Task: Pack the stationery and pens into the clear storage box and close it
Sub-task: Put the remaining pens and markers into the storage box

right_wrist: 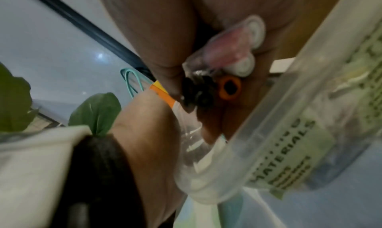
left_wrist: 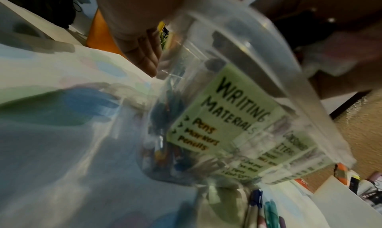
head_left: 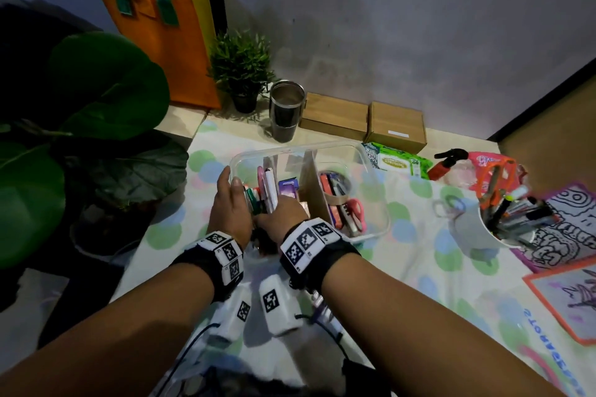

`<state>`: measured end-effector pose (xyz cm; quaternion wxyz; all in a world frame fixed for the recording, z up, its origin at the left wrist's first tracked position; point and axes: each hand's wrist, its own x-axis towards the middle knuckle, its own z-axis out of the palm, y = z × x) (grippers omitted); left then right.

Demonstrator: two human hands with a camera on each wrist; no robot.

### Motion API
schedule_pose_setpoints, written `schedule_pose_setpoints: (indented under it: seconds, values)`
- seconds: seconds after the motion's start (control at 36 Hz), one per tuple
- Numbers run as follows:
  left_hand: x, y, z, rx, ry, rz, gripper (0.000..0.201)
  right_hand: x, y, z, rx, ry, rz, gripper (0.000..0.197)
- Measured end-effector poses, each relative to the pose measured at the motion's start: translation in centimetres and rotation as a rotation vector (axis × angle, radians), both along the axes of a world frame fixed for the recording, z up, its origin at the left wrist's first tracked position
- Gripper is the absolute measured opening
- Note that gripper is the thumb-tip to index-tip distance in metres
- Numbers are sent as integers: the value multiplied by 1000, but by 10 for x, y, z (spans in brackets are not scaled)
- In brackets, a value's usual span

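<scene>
Head view: clear storage box [head_left: 374,171] part filled, lid off. Right hand [head_left: 283,213] grips pens [head_left: 269,187] inside it; left hand [head_left: 230,203], fingers straight, steadies its wall. White cup [head_left: 490,235] of markers remains unpacked.

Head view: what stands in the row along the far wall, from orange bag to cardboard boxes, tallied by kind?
orange bag: 1
small potted plant: 1
steel tumbler: 1
cardboard boxes: 2
Total: 5
</scene>
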<state>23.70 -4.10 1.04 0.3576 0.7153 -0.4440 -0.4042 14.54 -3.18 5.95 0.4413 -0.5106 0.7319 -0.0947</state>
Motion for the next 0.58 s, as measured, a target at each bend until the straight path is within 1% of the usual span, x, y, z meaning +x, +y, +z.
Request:
schedule_pose_setpoints:
  seconds: [0.08,0.19,0.28,0.36,0.44,0.53,0.58]
  values:
    - [1,0,-1,4,-18,-10,49,3,-5,0,46,31,22,35]
    - [0,0,1,-8,-13,-9,48,6,-8,-1,50,68,74,32]
    - [0,0,1,-6,-8,-6,50,9,-8,0,47,81,94,38]
    - [1,0,-1,-19,2,-9,55,9,-4,1,16,122,149,43]
    - [1,1,-1,-10,-8,-19,58,3,-2,3,22,140,153,35]
    - [1,1,-1,-6,-13,-29,49,-13,1,8,30,99,168,27]
    - [1,1,1,-15,-12,-30,49,-27,6,13,22,16,95,24]
